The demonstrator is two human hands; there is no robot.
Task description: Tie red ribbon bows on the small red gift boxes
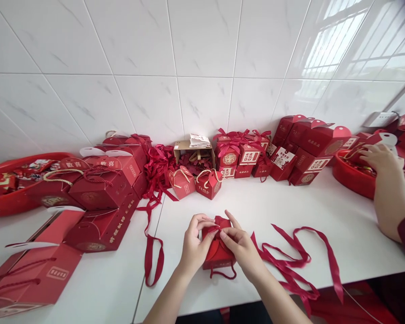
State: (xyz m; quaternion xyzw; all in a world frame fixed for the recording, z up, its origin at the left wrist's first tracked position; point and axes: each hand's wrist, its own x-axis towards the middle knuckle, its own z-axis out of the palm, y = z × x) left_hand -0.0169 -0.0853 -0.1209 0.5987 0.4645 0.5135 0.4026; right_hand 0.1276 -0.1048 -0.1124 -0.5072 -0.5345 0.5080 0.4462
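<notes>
A small red gift box [220, 255] with a dark red cord handle hanging at its front sits on the white table [185, 297] before me. Across its top, my left hand [197, 240] and my right hand [241, 247] meet, thumbs and fingers pinching a red ribbon [218, 228] at the middle of the lid. The fingers partly cover the ribbon, so the shape of the knot or loop is unclear. Loose lengths of red ribbon [290, 265] lie just right of my right hand, and some overhang the table's front edge.
Stacked red boxes [101, 189] and a red basin of packets [20, 198] stand left. Behind are a ribbon pile [160, 166], an open carton [182, 146], ribbon-tied boxes [243, 155] and larger boxes [307, 144]. Right, another person's hand [383, 157] reaches over a red basin [353, 180].
</notes>
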